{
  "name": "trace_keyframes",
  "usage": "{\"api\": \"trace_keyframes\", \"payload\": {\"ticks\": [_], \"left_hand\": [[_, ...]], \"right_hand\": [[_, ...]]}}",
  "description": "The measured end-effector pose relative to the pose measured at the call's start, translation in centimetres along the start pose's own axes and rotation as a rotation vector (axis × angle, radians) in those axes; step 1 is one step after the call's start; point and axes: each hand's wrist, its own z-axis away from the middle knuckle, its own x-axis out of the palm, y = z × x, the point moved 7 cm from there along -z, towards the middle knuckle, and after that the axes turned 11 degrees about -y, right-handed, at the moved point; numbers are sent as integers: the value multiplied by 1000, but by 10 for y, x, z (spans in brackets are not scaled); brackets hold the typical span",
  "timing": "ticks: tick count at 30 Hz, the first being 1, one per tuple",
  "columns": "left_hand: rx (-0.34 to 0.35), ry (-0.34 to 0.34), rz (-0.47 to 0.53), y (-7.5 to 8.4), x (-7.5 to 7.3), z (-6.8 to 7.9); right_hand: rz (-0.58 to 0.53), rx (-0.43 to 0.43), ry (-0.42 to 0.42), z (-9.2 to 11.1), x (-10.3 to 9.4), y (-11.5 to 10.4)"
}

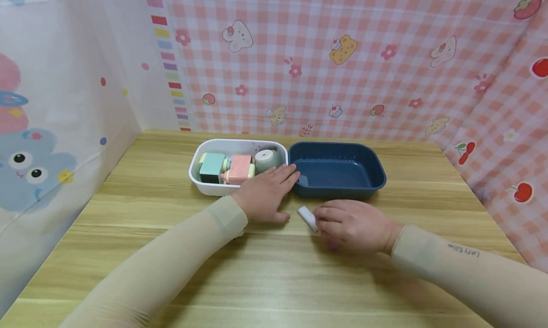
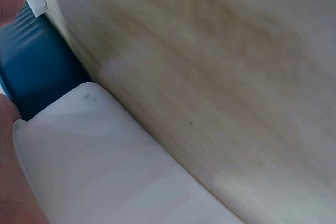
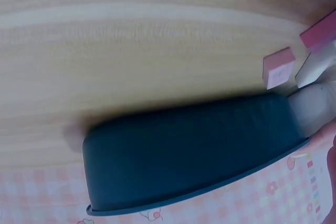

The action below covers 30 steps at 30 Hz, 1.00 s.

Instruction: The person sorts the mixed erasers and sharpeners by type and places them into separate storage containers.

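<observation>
one small white oblong block (image 1: 306, 217) lies on the wood-grain tabletop (image 1: 274, 280), in front of the dark blue rectangular tub (image 1: 338, 193), just beside the right hand (image 1: 355, 225). that hand's fingers bend downward (whether they pinch anything, i cannot tell). the right wrist view adds two pieces near the block: one pale-pink block (image 3: 278, 68) and one deep-pink piece (image 3: 319, 32); the head view gives only a sliver of pink under the hand. the left hand (image 1: 266, 192) lies with straight fingers over the rims where the two tubs meet, thumb apart. the white rectangular tub (image 1: 210, 190) holds three things, seen only from the head: one teal boxy piece (image 1: 212, 164), one pink boxy piece (image 1: 240, 168), one grey-green rounded piece (image 1: 266, 159).
</observation>
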Motion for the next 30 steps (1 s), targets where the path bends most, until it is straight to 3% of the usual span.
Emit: {"api": "trace_keyframes", "payload": {"ticks": [30], "left_hand": [[-16, -21, -2, 1, 0, -1]], "right_hand": [[119, 78, -30, 3, -14, 51]]}}
